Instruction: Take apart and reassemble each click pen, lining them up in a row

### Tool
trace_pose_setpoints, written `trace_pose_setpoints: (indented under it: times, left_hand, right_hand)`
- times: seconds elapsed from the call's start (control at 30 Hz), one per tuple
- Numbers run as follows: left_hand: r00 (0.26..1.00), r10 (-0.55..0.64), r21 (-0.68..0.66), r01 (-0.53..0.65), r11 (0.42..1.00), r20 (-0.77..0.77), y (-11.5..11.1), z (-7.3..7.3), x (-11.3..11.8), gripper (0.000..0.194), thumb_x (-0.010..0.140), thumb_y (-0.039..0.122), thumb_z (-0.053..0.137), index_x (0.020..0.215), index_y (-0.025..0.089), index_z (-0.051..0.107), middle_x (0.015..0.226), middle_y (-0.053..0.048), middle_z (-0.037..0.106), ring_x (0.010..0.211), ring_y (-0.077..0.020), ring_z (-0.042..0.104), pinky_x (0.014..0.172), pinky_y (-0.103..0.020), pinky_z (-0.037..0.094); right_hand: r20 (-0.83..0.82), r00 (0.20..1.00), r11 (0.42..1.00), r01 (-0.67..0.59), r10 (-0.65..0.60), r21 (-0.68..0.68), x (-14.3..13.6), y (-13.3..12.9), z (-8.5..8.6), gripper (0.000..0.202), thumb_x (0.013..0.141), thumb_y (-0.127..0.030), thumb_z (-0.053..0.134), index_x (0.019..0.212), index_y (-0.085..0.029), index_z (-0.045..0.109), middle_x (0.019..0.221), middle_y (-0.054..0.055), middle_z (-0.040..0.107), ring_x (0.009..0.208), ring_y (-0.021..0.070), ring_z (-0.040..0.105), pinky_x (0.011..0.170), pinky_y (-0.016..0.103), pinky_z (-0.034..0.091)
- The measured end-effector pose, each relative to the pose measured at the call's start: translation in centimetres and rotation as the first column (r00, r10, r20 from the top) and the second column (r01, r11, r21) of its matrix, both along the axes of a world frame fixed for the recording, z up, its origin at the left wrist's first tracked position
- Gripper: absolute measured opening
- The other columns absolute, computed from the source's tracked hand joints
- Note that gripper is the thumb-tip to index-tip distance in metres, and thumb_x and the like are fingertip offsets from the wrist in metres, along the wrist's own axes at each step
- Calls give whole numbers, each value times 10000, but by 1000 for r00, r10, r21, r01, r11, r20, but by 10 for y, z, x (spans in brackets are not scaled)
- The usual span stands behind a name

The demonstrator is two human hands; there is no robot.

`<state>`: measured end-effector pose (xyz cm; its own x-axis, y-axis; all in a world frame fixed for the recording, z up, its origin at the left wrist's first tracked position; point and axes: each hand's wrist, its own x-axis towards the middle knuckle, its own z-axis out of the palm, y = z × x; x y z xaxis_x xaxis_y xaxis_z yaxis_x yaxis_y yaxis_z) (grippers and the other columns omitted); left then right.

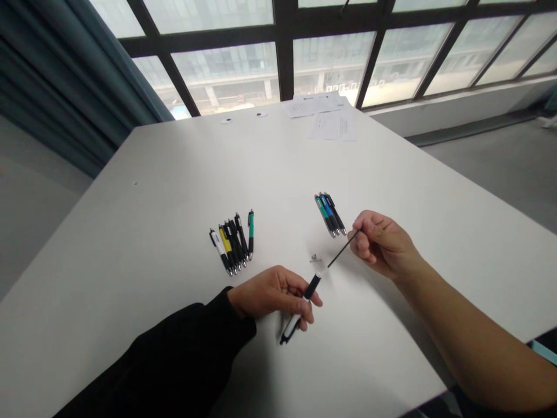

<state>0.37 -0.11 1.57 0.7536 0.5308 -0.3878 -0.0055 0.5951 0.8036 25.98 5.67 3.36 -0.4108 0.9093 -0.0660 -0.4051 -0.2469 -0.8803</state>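
My left hand [278, 295] is closed around a white pen barrel [290, 328] with a black grip, tilted so its open front end points up and right. Between the fingertips of my right hand [380, 241] is a thin dark pen refill [343, 248], slanting down left. Its lower end is just beyond the mouth of the barrel, apart from it. Small pen parts [315, 258], too small to tell exactly, lie on the table behind the barrel. Near my right hand is a group of three pens, a green pen [324, 215], a blue pen [331, 213] and a black pen [336, 213].
Left of centre on the white table [183, 174] lies a row of several pens, with a white pen [221, 251], a yellow pen [227, 247] and a green pen [251, 234] among the black ones. Papers [333, 125] rest at the far edge, by the windows.
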Motion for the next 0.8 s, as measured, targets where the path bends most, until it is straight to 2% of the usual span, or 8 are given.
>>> trace_pose_setpoints:
  times: [0.2, 0.37, 0.43, 0.6, 0.8]
  left_hand:
    - [1000, -9, -12, 9, 1000, -20, -1, -1, 0, 418, 671, 413, 899, 926, 112, 761, 734, -66, 757, 626, -152, 701, 630, -255, 541]
    - [999, -15, -1, 15, 1000, -28, -1, -2, -1, 394, 687, 390, 892, 939, 112, 771, 764, -71, 762, 659, -155, 709, 653, -264, 558]
    - [999, -19, 3, 20, 1000, -37, -1, -2, 0, 399, 680, 395, 896, 930, 109, 773, 764, -74, 760, 656, -158, 704, 643, -267, 556]
    - [999, -22, 7, 22, 1000, -33, -1, 0, 1, 407, 678, 404, 897, 931, 112, 771, 758, -70, 759, 649, -155, 698, 629, -262, 553]
    - [1000, -9, 30, 9, 1000, -22, 0, -3, 0, 392, 741, 412, 858, 973, 110, 764, 769, -71, 757, 632, -138, 698, 616, -233, 539]
  right_hand:
    - [12, 999, 999, -36, 36, 4, -4, 1, 1, 334, 764, -437, 858, 826, -175, 658, 550, -28, 628, 408, 73, 530, 362, 153, 406]
    - [19, 991, 991, -135, 136, -24, -5, 1, 0, 297, 801, -398, 837, 854, -148, 687, 575, 2, 666, 433, 72, 564, 392, 145, 429]
    - [9, 991, 991, -130, 130, -32, -5, 2, -1, 286, 806, -388, 835, 854, -147, 689, 576, 0, 663, 435, 69, 558, 395, 145, 426]
    - [-36, 999, 999, -28, 27, -32, -1, 5, -2, 261, 810, -374, 830, 853, -165, 679, 582, -26, 633, 452, 66, 541, 388, 138, 411]
    - [1, 994, 993, -110, 110, -30, -5, 2, 0, 275, 808, -378, 833, 844, -143, 695, 572, -1, 658, 439, 69, 558, 395, 140, 422]
